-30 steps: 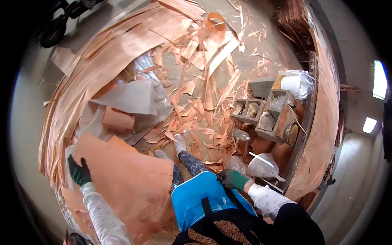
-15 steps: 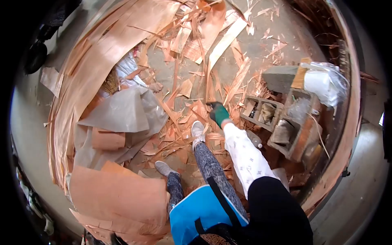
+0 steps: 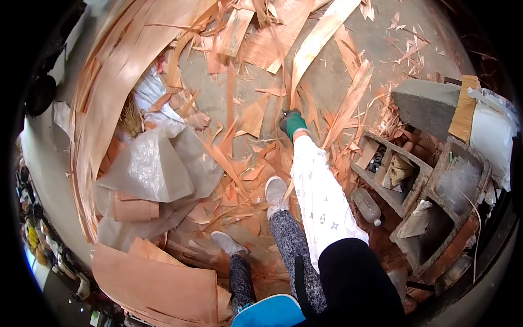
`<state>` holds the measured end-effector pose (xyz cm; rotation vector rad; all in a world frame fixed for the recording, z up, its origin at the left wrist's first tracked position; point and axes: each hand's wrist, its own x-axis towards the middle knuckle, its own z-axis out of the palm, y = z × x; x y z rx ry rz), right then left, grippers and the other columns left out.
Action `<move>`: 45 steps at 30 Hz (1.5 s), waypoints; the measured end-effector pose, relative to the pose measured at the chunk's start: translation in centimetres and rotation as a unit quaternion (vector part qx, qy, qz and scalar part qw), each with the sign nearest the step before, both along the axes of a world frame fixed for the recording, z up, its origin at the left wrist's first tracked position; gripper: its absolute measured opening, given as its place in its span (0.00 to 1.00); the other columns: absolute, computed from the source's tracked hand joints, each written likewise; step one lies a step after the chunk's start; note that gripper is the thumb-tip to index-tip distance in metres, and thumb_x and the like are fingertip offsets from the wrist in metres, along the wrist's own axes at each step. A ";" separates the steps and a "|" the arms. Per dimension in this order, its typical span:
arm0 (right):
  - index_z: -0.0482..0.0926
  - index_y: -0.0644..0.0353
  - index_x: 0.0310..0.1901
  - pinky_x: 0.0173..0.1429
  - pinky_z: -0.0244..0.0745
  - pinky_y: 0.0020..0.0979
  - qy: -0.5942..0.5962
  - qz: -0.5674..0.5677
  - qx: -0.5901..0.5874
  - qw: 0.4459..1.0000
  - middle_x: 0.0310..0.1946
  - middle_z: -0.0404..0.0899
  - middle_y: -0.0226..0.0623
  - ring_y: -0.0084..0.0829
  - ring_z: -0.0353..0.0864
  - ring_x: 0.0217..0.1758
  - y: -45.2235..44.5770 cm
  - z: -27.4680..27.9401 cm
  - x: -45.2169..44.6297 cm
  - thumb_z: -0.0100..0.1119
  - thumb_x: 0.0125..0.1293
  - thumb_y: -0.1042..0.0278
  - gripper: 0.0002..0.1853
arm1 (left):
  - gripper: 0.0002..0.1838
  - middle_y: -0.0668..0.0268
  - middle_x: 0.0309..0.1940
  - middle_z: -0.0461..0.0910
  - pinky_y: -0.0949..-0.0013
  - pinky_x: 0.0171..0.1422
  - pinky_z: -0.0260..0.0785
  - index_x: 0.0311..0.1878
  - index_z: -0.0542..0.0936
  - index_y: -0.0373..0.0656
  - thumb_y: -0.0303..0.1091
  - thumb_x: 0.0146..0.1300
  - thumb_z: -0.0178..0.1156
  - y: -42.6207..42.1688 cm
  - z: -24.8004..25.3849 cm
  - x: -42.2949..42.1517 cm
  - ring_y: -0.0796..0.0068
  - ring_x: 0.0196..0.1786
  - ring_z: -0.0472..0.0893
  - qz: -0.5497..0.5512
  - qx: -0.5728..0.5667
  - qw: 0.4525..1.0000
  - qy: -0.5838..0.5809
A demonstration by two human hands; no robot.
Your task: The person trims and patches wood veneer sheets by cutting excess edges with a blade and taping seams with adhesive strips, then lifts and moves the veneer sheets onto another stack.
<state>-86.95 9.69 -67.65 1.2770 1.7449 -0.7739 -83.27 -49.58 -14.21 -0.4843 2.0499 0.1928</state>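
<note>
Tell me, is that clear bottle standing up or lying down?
Lying down: the bottle shows its long side beside the hollow concrete block, its cap end toward the picture's bottom.

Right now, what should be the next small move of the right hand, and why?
Perhaps close the right hand on the pale strip: its lower end appears right beside the hand, though I cannot tell whether anything is gripped.

A clear bottle (image 3: 366, 207) lay just beside some hollow concrete blocks (image 3: 447, 209), one of which held crumpled plastic (image 3: 460, 182). A white bag (image 3: 493, 139) sat near a grey block (image 3: 425, 101). Across the floor, a cloudy plastic sheet (image 3: 150, 166) lay near a straw broom (image 3: 131, 117) (only partly visible).
</note>
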 end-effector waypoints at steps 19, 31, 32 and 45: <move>0.84 0.61 0.40 0.50 0.77 0.34 0.386 -0.158 -0.384 0.824 0.39 0.83 0.41 0.35 0.82 0.44 -26.4 58.6 28.8 0.54 0.58 0.80 0.11 | 0.33 0.57 0.52 0.78 0.51 0.56 0.73 0.63 0.70 0.45 0.62 0.68 0.47 22.2 -17.1 -3.7 0.55 0.50 0.79 0.357 0.396 0.793 -0.294; 0.79 0.61 0.44 0.62 0.73 0.35 0.655 -0.364 -0.161 0.642 0.59 0.74 0.45 0.38 0.77 0.58 -44.8 62.8 38.1 0.56 0.61 0.83 0.11 | 0.19 0.57 0.48 0.80 0.62 0.56 0.75 0.57 0.74 0.35 0.32 0.65 0.58 16.5 9.7 1.4 0.63 0.49 0.81 0.249 0.723 0.629 -0.138; 0.79 0.61 0.43 0.63 0.71 0.34 0.621 -0.296 -0.065 0.722 0.59 0.74 0.44 0.35 0.75 0.60 -44.5 66.4 36.9 0.58 0.60 0.82 0.10 | 0.17 0.57 0.50 0.79 0.64 0.57 0.73 0.56 0.74 0.33 0.33 0.68 0.55 14.9 9.7 1.8 0.65 0.48 0.81 0.228 0.742 0.621 -0.112; 0.82 0.59 0.40 0.45 0.73 0.27 0.469 -0.342 -0.083 0.810 0.34 0.84 0.31 0.24 0.78 0.35 -55.5 76.6 61.6 0.55 0.58 0.68 0.11 | 0.36 0.60 0.71 0.63 0.58 0.77 0.47 0.73 0.59 0.42 0.57 0.71 0.47 6.2 19.9 8.1 0.63 0.71 0.63 0.214 0.777 0.491 -0.330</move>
